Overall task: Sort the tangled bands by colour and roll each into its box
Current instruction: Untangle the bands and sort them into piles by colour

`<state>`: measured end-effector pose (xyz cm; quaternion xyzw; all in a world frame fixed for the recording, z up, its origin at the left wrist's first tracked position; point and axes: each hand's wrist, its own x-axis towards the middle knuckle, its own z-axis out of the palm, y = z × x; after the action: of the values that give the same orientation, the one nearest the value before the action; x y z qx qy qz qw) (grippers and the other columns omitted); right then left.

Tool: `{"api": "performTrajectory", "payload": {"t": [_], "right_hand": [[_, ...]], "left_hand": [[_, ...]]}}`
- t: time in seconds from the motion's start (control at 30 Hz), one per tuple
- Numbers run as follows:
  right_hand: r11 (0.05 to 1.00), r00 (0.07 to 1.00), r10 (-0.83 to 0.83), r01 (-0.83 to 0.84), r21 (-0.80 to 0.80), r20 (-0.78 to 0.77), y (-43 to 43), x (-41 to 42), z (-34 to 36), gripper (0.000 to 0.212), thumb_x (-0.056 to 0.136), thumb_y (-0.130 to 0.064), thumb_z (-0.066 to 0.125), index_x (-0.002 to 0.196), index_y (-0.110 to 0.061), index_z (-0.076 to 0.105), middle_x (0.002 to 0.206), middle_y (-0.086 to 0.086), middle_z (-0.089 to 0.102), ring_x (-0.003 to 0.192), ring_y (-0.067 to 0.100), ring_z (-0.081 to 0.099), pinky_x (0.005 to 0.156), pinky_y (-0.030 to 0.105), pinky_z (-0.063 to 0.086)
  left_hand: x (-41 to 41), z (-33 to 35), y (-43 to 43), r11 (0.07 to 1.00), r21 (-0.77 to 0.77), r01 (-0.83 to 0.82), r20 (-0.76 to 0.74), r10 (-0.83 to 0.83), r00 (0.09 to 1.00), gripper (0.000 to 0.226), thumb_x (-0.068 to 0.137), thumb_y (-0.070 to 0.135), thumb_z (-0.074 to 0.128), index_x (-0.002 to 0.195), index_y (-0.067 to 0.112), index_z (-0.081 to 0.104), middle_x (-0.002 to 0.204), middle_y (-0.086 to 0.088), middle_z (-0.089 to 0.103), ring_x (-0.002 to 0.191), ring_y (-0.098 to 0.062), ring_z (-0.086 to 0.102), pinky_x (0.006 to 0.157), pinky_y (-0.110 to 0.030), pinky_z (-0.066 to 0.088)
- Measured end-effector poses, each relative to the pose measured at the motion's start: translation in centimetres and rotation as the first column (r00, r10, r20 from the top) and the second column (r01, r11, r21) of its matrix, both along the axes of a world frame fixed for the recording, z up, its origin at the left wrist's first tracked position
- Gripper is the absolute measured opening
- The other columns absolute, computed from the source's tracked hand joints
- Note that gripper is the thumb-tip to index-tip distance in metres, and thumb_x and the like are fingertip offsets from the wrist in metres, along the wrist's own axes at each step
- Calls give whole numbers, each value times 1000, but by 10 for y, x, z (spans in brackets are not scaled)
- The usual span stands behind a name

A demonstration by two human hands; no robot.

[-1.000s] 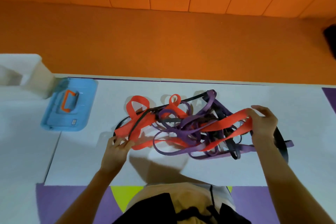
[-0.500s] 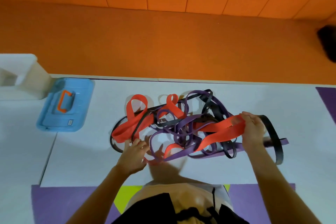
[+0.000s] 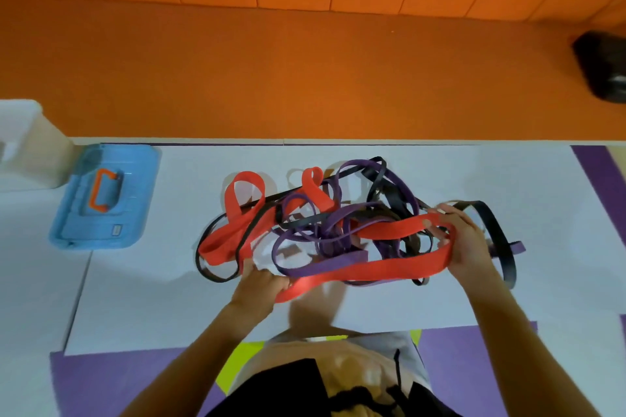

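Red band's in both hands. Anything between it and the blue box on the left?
Yes. The red band, gripped by the left hand and right hand, has its far strand threaded through purple bands and black bands in the tangle. The blue box appears closed, lid on, left of the pile.

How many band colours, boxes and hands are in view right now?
Band colours: 3, red band, purple band, black band; too tangled to count singly.
Boxes: 2, blue box, white container.
Hands: 2, left hand, right hand, both gripping the red band.
Total: 7.
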<state>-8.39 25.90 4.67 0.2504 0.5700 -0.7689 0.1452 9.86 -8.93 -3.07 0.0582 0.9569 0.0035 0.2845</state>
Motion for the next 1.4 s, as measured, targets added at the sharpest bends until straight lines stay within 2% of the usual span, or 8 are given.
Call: {"api": "performTrajectory", "payload": {"t": [0.2, 0.33, 0.6, 0.93, 1.03, 1.13, 1.23, 1.4], "right_hand": [[998, 997, -56, 56, 4, 57, 0, -6, -3, 26, 97, -2, 62, 120, -14, 64, 116, 10, 74, 68, 12, 77, 49, 20, 55], [995, 996, -83, 82, -51, -24, -1, -2, -16, 33, 92, 4, 67, 117, -18, 70, 128, 20, 72, 85, 21, 79, 82, 36, 63], [896, 895, 443, -444, 14, 44, -23, 22, -28, 55, 99, 8, 52, 138, -29, 61, 136, 11, 65, 116, 35, 72, 87, 47, 62], [-128, 225, 823, -821, 556, 522, -50, 34, -17, 47, 97, -53, 68, 139, -32, 64, 143, -17, 41, 125, 15, 60, 80, 19, 50], [-298, 300, 772, -609, 735, 561, -56, 24, -8, 20, 99, -53, 59, 102, -38, 71, 108, -10, 71, 97, 19, 73, 75, 28, 56], [-217, 437, 832, -309, 926, 342, -77, 8, -10, 9, 94, -38, 64, 96, -30, 68, 91, -7, 71, 92, 23, 71, 80, 39, 59], [-186, 222, 943, -271, 945, 249, -108, -6, -22, 49, 88, -34, 77, 133, -30, 59, 131, -4, 60, 127, 21, 53, 105, 42, 51], [-666, -139, 746, -177, 725, 651, -137, -11, -72, 117, 80, -44, 83, 166, -35, 3, 174, 0, 0, 161, 29, -1, 123, 72, 4]], "left_hand": [[13, 26, -51, 930, 351, -112, 187, 47, 981, 33, 86, 2, 60, 93, 32, 69, 105, 14, 71, 111, -6, 61, 107, -44, 20], [21, 45, -88, 793, 560, -241, 40, 264, 964, 19, 79, 3, 73, 79, 22, 72, 84, 16, 72, 82, 6, 61, 85, -30, 50], [13, 47, -121, 587, 591, -552, -365, 806, 466, 23, 82, 2, 72, 85, 23, 65, 89, 11, 64, 82, -19, 65, 76, -39, 54], [15, 20, -117, 210, 607, -766, -168, 977, 135, 15, 92, 9, 61, 101, 18, 69, 110, -10, 68, 98, -36, 67, 88, -43, 52], [23, 17, -117, 31, 670, -742, -22, 1000, 23, 15, 95, 10, 54, 103, 16, 66, 103, -14, 75, 82, -37, 75, 91, -49, 57], [33, 17, -115, -93, 736, -671, 97, 995, -31, 14, 95, 3, 51, 101, 10, 62, 96, -17, 72, 57, -26, 75, 72, -35, 62], [39, 18, -113, -111, 734, -670, 95, 994, -60, 16, 100, 4, 44, 98, 8, 59, 91, -19, 69, 53, -23, 71, 49, -17, 51], [36, 23, -102, -191, 755, -628, 153, 982, -115, 30, 108, 32, 47, 84, 18, 56, 86, -11, 65, 52, -26, 68, 55, -32, 55]]}}
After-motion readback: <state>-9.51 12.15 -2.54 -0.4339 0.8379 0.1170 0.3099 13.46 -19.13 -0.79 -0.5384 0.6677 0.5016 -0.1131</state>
